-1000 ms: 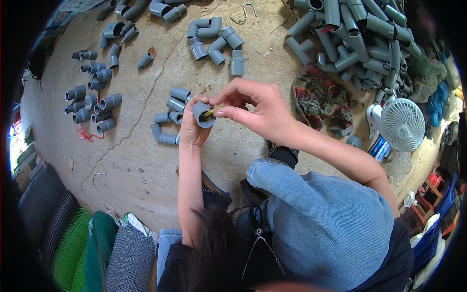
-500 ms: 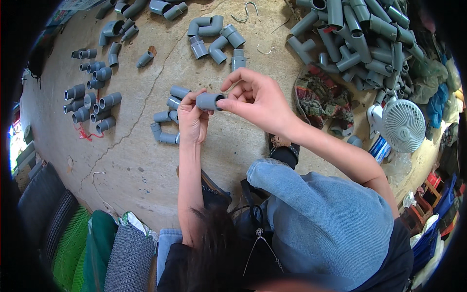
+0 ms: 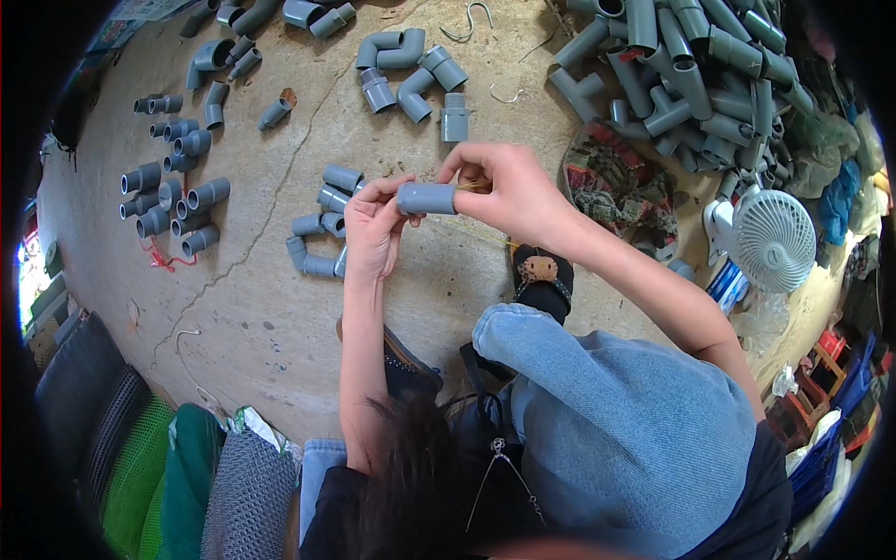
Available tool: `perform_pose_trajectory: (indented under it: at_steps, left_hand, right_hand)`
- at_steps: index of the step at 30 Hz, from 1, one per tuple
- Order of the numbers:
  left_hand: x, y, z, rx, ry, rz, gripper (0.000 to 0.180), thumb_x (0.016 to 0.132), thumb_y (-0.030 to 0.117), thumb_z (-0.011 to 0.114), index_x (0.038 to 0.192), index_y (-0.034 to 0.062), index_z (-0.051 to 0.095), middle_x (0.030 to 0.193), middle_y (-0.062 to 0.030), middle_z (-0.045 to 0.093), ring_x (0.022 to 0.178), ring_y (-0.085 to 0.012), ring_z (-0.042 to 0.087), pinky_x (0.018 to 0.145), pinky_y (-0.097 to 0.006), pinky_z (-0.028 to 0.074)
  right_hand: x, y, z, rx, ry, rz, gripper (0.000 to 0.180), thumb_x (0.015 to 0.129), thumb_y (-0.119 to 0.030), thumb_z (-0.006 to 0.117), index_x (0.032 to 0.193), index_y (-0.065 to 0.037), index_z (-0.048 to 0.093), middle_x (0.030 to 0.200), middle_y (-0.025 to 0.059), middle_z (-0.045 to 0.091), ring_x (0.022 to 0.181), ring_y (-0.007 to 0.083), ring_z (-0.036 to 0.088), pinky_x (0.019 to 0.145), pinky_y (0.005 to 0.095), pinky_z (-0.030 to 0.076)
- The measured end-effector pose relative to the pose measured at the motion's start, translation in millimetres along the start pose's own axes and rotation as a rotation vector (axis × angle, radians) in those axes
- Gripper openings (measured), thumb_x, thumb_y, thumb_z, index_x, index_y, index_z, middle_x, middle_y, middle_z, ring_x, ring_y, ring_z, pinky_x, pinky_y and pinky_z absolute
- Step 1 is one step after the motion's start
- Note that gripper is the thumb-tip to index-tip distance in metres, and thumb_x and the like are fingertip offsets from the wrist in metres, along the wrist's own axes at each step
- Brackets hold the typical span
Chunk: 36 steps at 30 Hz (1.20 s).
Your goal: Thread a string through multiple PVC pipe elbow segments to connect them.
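A short grey plastic pipe coupling (image 3: 427, 199) lies level in the air in front of me. My left hand (image 3: 371, 239) grips its left end between thumb and fingers. My right hand (image 3: 511, 194) is at the coupling's right end, fingers curled in a pinch. Thin yellow string (image 3: 495, 240) shows by these fingers and trails below them, slightly blurred. Below and left of the coupling, several grey pipe fittings (image 3: 317, 263) rest on the concrete floor, partly behind my left hand. A threaded grey fitting (image 3: 455, 119) stands just beyond my right hand.
Grey fittings (image 3: 209, 193) sit in groups at the left, with grey elbows (image 3: 415, 93) farther ahead. A large heap of grey fittings (image 3: 691, 89) fills the far right, near a patterned cloth (image 3: 621, 187) and a white fan (image 3: 773, 241). Rolled mesh (image 3: 247, 504) lies at lower left.
The coupling and both hands have shifted slightly right. The coupling's open right end has turned out of sight. Yellow string now shows by my right fingers.
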<state>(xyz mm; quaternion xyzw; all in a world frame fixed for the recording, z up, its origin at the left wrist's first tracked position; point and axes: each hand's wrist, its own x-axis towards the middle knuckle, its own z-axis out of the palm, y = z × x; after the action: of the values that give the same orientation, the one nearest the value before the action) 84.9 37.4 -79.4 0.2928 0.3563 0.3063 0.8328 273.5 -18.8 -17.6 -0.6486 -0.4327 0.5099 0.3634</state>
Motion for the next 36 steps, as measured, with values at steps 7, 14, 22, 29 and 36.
perform_pose_trajectory:
  at_steps: [7,14,22,29,36]
  left_hand:
    - [-4,4,5,0.134,-0.086,-0.074,0.018,0.082,0.002,0.057,0.099,-0.0072,0.058,0.085,-0.0123,0.062,0.068,-0.0153,0.059,0.059,-0.024,0.049]
    - [-5,18,13,0.211,-0.111,-0.178,0.024,0.079,0.001,0.061,0.101,-0.0073,0.06,0.089,-0.0133,0.063,0.07,-0.016,0.06,0.064,-0.026,0.05]
    - [-6,19,3,0.224,-0.151,-0.238,0.02,0.074,0.002,0.065,0.093,-0.0031,0.061,0.085,-0.0094,0.061,0.072,-0.0146,0.058,0.061,-0.025,0.049]
    - [-11,19,17,0.007,-0.223,-0.191,0.019,0.073,0.002,0.064,0.091,-0.0018,0.059,0.085,-0.0091,0.058,0.07,-0.0154,0.058,0.058,-0.026,0.05]
    - [-8,13,18,0.17,-0.222,0.022,0.02,0.074,0.005,0.062,0.092,-0.0039,0.058,0.084,-0.0094,0.058,0.069,-0.0154,0.058,0.055,-0.026,0.049]
  right_hand:
    - [0,13,11,-0.005,-0.03,-0.126,0.012,0.07,-0.008,0.06,0.079,0.0,0.059,0.061,0.0121,0.057,0.053,0.0168,0.055,0.052,0.028,0.043]
    - [-6,13,12,0.081,-0.017,-0.105,0.008,0.072,-0.007,0.06,0.075,0.0,0.056,0.059,0.0107,0.056,0.053,0.0153,0.053,0.05,0.0279,0.041]
    - [-9,16,11,-0.033,-0.09,-0.127,0.007,0.069,-0.005,0.06,0.075,-0.003,0.057,0.056,0.0116,0.051,0.05,0.0208,0.049,0.049,0.0314,0.038]
    - [-4,14,11,0.002,-0.134,-0.274,0.008,0.072,-0.008,0.061,0.073,-0.003,0.055,0.052,0.0045,0.048,0.049,0.0095,0.043,0.046,0.025,0.034]
    - [-3,22,14,0.2,-0.218,-0.09,0.006,0.075,-0.009,0.059,0.075,-0.003,0.056,0.057,0.0029,0.054,0.054,0.0083,0.048,0.05,0.0244,0.037]
